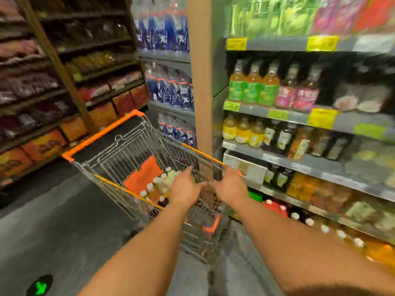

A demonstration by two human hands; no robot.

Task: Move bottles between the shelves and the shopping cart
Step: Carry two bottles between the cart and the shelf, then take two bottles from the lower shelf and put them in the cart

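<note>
Fingers [190, 170] of both hands reach into the wire shopping cart [119, 144] with orange trim.

Left hand [184, 189] lies loosely extended, gripping nothing; right hand [229, 186] curls over the cart's rim, probably steadying it, though blur hides its fingertips. Just beyond and below the fingers, capped juice bottles [158, 186] stand clustered in the basket. Farther right, the grey shelves [299, 118] hold more bottles, within easy reach.
</note>
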